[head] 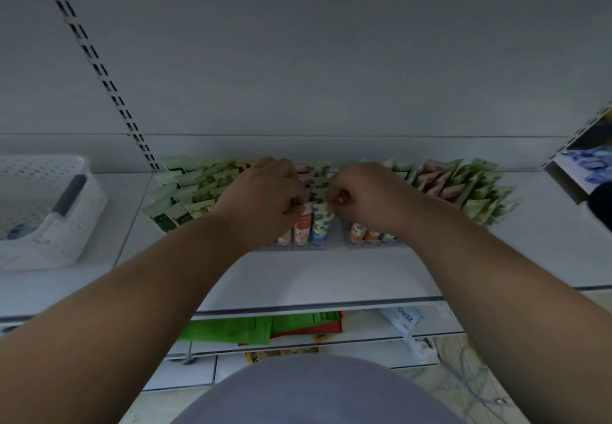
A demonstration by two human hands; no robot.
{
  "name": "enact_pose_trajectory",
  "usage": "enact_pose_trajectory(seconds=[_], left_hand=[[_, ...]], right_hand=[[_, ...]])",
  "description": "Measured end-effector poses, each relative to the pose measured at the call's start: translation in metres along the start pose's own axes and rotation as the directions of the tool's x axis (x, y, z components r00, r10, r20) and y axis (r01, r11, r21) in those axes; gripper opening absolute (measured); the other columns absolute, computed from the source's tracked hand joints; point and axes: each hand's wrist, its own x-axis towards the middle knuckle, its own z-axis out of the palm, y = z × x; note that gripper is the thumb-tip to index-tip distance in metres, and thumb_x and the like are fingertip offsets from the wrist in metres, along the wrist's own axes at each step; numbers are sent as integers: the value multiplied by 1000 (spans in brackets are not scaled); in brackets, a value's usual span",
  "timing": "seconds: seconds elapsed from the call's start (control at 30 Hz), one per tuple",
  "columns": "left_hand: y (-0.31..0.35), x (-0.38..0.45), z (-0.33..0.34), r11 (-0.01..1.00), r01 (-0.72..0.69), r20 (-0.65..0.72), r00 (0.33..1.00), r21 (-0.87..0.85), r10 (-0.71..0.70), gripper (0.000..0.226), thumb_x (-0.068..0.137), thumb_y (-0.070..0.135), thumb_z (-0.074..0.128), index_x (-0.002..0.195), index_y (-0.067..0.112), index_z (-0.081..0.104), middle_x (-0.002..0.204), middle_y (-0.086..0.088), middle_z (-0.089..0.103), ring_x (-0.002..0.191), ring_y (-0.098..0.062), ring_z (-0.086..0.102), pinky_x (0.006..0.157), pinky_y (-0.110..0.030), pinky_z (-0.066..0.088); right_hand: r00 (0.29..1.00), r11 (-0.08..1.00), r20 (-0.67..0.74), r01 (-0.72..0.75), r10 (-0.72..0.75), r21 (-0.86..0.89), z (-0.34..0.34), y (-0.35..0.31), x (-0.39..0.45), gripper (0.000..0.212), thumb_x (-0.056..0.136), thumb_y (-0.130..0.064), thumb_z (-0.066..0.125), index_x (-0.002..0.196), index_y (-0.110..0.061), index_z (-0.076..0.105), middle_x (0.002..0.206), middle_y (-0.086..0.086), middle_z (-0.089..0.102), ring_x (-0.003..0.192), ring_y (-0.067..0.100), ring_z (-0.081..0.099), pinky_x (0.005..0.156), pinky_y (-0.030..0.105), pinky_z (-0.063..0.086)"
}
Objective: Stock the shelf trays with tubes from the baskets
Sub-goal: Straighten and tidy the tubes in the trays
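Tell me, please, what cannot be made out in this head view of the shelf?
- Tubes behind the left hand and right hand: hidden by both hands.
- Tube label print: blurred.
- White basket: cut by the left edge; contents unclear.
- Tray interior: covered by the right wrist.

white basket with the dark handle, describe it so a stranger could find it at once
Start at the slotted metal upright on the back wall. Left of its foot, on the left shelf section, stands the white basket. Unlike the tube trays, it is perforated plastic with a dark handle.
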Motion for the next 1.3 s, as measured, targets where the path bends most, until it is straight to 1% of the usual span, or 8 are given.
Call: enact_pose_trajectory(seconds=[0.27,0.47,0.57,0.67,0.8,0.97,1.07,1.3], left_hand=[[1,-7,1,996,78,-13,997,38,-77,25,77,30,75,100,22,72,100,0,59,99,-24,53,83,-25,34],[-1,-33,-17,970,238,-74,969,47,-234,36,77,30,76,109,18,66,109,-3,61,105,-27,54,85,-28,36],[-9,-44,-24,956,289,-55,957,59,-286,37,80,33,72,113,18,66,114,-4,60,110,-27,52,92,-34,41],[-18,-48,-25,960,265,-49,964,87,-261,32,80,34,71,107,18,69,108,-4,62,104,-30,55,90,-38,45],[-22,-41,-26,971,208,-30,978,115,-206,32,77,43,58,95,19,71,95,-5,63,92,-31,57,80,-38,49],[-37,-33,-25,992,80,45,995,97,-84,24,78,39,54,82,22,69,83,0,59,83,-27,54,70,-35,47],[-43,-29,-26,997,34,83,996,70,-40,14,75,29,57,83,25,68,84,2,58,82,-26,52,69,-38,48],[-53,-23,-21,999,-14,113,994,41,9,33,80,35,39,88,22,68,85,-1,59,84,-27,54,72,-43,50]], right_hand=[[999,1000,-47,5,-3,26,3,1,-2,15,81,-32,71,88,-20,66,72,-13,46,68,9,45,61,26,26],[991,996,-118,69,-62,58,4,-12,3,16,80,-28,70,87,-15,64,80,-1,56,71,14,49,60,29,33],[988,990,-121,112,-101,88,7,-26,8,21,79,-26,71,76,-21,51,72,-12,42,68,12,44,53,25,28],[991,987,-84,115,-106,114,12,-39,14,11,79,-22,69,88,-25,63,86,-4,55,78,14,52,60,26,31],[997,998,-67,39,-36,42,17,-52,20,24,78,-23,68,103,-20,69,104,4,61,94,22,59,67,25,34],[999,999,-22,-40,40,10,19,-66,22,22,79,-21,68,101,-16,70,110,9,59,99,28,58,79,34,47],[997,998,-48,-68,68,11,20,-68,24,16,81,-20,67,96,-15,72,117,10,60,105,28,58,78,24,39],[990,993,-75,-117,118,20,24,-69,24,10,82,-20,64,88,-16,70,100,8,61,89,29,61,73,37,49]])
